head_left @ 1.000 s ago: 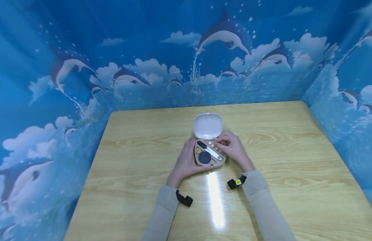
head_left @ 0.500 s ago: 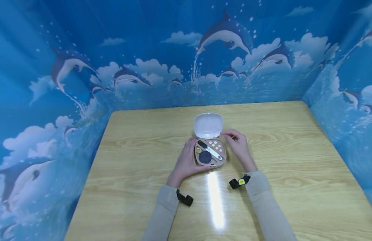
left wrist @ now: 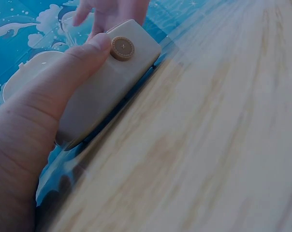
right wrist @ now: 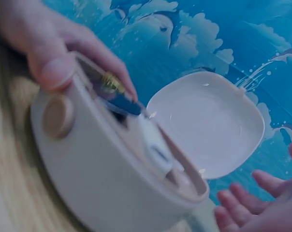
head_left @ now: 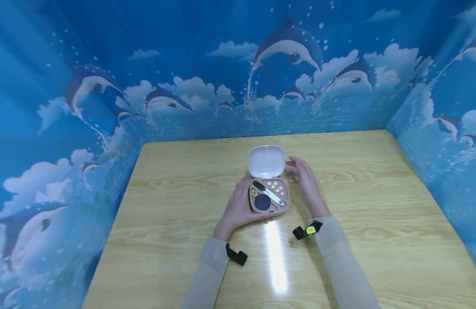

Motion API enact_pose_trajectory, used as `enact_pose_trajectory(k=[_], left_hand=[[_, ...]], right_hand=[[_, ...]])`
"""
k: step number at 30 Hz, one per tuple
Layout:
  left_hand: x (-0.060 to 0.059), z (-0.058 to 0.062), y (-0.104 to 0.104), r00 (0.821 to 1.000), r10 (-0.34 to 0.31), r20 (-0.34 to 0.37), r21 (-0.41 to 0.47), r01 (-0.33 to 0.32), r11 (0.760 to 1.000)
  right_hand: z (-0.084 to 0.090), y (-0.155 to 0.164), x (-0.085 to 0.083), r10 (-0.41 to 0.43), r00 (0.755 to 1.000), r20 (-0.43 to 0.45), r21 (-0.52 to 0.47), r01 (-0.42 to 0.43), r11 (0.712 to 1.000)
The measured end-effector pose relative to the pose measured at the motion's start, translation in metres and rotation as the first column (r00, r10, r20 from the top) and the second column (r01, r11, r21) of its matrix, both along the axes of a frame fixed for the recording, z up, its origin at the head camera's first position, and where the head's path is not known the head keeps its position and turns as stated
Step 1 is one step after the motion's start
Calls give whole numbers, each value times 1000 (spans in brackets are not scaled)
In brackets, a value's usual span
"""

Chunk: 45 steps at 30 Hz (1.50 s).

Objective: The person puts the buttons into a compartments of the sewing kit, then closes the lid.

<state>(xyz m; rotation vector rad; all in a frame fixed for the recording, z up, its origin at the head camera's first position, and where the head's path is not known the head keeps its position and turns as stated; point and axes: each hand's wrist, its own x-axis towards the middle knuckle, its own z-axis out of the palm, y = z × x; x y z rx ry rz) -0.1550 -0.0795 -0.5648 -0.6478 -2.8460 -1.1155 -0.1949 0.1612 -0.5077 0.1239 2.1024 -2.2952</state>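
My left hand [head_left: 238,206] grips a small beige case [right wrist: 122,174] on the table, fingers along its left side and thumb at the front by a round tan clasp [left wrist: 122,48]. The white lid [head_left: 266,159] stands raised at the back. Inside are several small white buttons [head_left: 277,190] in the right compartment, a slim white tool with a black end [head_left: 274,196] lying diagonally, a dark round disc [head_left: 263,202] and a small gold piece [right wrist: 112,82]. My right hand [head_left: 305,182] hovers beside the lid's right edge, fingers loosely spread and holding nothing.
The wood-grain table [head_left: 176,189] reaches out on both sides of the case. A blue curtain with dolphins [head_left: 207,51] closes off the back and sides. Each wrist bears a black camera strap [head_left: 236,254].
My right hand has left the button compartment and moved right and away from me, up beside the lid. Its pinched fingers have loosened. The left hand and case have stayed put.
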Motion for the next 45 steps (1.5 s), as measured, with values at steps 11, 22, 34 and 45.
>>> enact_pose_trajectory(k=[11, 22, 34, 45], left_hand=[[-1, 0, 0, 1000, -13, -18, 10, 14, 1000], [0, 1, 0, 1000, -7, 0, 13, 7, 1000], [0, 1, 0, 999, -6, -45, 17, 7, 1000], [1, 1, 0, 1000, -8, -13, 6, 8, 1000]], right_hand=[[24, -6, -3, 233, 972, 36, -174, -224, 959], [28, -9, -3, 290, 957, 4, -168, -286, 944], [21, -8, 4, 278, 959, -52, -144, -283, 948], [20, -13, 12, 207, 978, -33, -72, -209, 975]])
